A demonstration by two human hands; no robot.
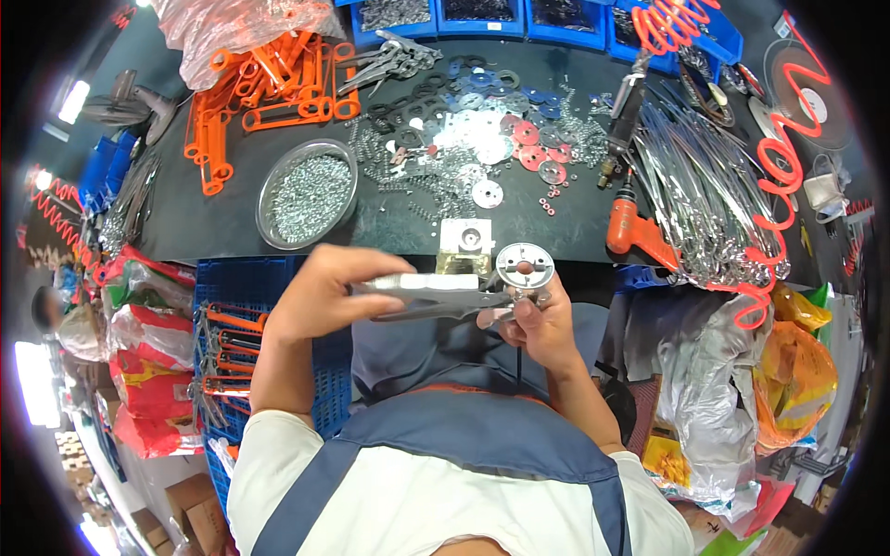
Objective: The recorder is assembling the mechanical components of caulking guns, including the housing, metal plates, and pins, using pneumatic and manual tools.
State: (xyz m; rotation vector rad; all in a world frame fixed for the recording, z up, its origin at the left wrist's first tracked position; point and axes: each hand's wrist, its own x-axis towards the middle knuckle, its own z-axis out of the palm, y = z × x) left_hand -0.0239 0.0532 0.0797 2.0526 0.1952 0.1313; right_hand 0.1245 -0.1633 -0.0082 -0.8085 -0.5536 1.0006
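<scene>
My left hand (pixel 320 295) grips the handles of a long grey metal tool (pixel 431 295) that lies level in front of my chest. At the tool's right end sits a round silver metal disc part (pixel 525 266) with a hole in its middle. My right hand (pixel 538 320) holds that end from below, fingers pinched under the disc. Both hands hover over my lap, just below the front edge of the black worktable (pixel 232 222). A small square metal fixture (pixel 466 239) stands on the table edge directly above the tool.
A round metal bowl of small screws (pixel 309 193) sits left of centre. Orange plastic handles (pixel 269 88), loose washers and discs (pixel 491 130), an orange power screwdriver (pixel 635 232), bundled metal rods (pixel 705 204) and blue bins (pixel 482 14) crowd the table. A blue crate (pixel 232 343) stands at my left.
</scene>
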